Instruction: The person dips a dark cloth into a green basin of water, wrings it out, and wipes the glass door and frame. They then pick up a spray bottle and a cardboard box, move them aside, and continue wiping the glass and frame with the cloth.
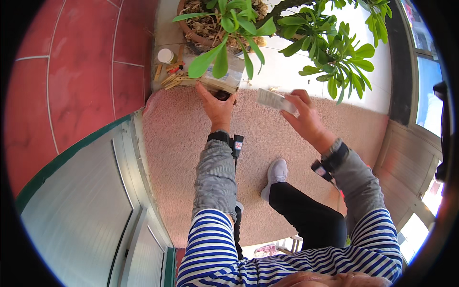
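My left hand (218, 109) has its thumb and fingers on the near end of a cardboard box (228, 78), which sits at the far edge of the mat. Something dark and round shows between those fingers; I cannot make out what it is. Leaves hang over part of the box. To the right, my right hand (306, 118) pinches a small flat packet (271, 99), pale with grey print, by its right end. The packet is held apart from the box, above the mat's far edge.
Left of the box lie several wooden clothespins (175, 80) and a small jar with a white lid (166, 56). Behind it stands a clay pot (187, 31) with leafy branches (334, 62) reaching right. A red tiled wall (76, 81) and a door (81, 205) border the pinkish mat (177, 143).
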`<state>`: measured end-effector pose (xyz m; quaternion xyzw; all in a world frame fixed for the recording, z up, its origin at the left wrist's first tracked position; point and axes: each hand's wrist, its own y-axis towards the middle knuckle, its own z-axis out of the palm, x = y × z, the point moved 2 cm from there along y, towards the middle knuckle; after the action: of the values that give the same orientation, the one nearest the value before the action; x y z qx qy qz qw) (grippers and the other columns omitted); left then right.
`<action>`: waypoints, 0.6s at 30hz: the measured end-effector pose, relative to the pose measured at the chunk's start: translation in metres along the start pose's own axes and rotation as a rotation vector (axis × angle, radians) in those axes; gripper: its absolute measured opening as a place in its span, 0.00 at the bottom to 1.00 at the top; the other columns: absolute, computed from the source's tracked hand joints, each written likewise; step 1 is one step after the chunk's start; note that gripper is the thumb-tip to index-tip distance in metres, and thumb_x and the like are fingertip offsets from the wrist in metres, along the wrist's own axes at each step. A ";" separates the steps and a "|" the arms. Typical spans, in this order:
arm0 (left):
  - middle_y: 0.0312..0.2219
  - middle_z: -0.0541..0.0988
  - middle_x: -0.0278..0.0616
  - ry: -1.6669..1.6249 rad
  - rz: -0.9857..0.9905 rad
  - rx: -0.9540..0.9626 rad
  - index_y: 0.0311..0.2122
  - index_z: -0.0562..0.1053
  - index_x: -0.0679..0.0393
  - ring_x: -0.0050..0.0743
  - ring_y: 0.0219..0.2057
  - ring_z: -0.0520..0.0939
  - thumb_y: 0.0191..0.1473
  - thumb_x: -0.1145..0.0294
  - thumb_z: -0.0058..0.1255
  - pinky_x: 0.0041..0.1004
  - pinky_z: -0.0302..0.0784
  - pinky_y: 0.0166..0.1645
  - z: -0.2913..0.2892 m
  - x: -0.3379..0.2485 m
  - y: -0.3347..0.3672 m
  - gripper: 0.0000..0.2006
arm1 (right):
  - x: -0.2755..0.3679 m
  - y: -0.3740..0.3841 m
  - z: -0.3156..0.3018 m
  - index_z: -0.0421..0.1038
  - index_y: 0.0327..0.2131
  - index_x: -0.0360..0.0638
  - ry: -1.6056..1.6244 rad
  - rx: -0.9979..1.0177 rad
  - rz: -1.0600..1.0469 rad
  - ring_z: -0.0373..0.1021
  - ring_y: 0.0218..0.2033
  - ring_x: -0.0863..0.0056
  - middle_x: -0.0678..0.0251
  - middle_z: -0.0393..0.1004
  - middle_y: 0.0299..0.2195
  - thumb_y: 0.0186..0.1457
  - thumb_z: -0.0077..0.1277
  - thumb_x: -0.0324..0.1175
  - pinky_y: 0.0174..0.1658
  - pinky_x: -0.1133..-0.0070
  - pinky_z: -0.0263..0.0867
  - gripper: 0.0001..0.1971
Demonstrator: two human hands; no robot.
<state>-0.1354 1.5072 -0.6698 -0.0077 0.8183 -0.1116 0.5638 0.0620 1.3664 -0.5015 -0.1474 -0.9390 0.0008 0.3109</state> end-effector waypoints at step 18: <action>0.46 0.79 0.44 -0.894 -0.770 -0.244 0.62 0.65 0.54 0.39 0.48 0.82 0.63 0.66 0.57 0.42 0.85 0.52 -0.245 -0.045 -0.153 0.24 | 0.064 0.017 0.144 0.73 0.53 0.35 1.208 -0.164 0.751 0.74 0.41 0.79 0.66 0.79 0.39 0.58 0.65 0.30 0.42 0.81 0.75 0.22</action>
<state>-0.3626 1.4067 -0.5158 -0.4145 0.4473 -0.1990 0.7672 -0.0663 1.4132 -0.5817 -0.4581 -0.4857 -0.0448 0.7431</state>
